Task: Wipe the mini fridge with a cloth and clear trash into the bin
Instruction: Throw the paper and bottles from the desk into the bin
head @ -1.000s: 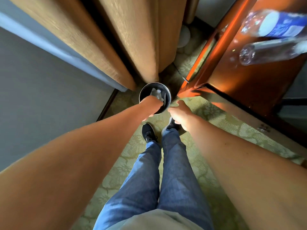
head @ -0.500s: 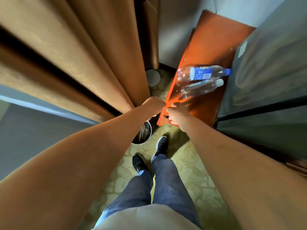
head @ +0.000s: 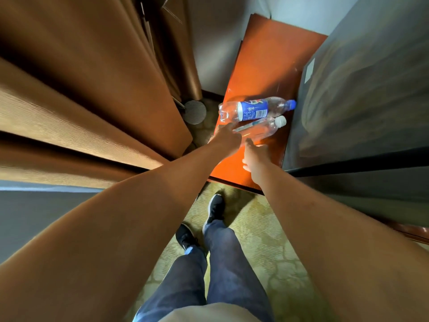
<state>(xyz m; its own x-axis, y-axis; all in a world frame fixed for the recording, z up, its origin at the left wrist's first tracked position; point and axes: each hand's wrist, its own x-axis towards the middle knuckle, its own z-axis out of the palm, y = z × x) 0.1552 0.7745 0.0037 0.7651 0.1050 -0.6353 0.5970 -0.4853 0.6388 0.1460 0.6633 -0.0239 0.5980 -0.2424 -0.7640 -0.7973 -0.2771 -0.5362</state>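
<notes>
I look down past both bare forearms at a glossy orange-brown wooden counter [head: 267, 66]. Two clear plastic bottles lie on their sides on it, touching along their length. The farther one is the clear plastic bottle with the blue label and blue cap [head: 254, 109]; the nearer one is the clear plastic bottle with the white cap [head: 262, 129]. Both caps point away to the right, toward the dark grey cabinet face [head: 362, 101] that stands against the counter.

My left hand [head: 226, 135] is at the base ends of the two bottles, its fingers [head: 224, 129] reaching onto the base of the white-capped one. I cannot tell whether this grip is closed around it or only touching, since the back of the hand hides the fingers and the frame is blurred there.

My right hand [head: 254, 154] sits just to the right of the left one, low over the counter's near part. Its fingers are fairly straight and spread, holding nothing; one fingertip comes up close to the near side of the white-capped bottle, and I cannot tell if it touches.

To the left of the left hand hang heavy brown curtains [head: 92, 89]. Below both hands are my dark jeans, black shoes [head: 214, 206] and a patterned green-yellow carpet [head: 255, 228].
</notes>
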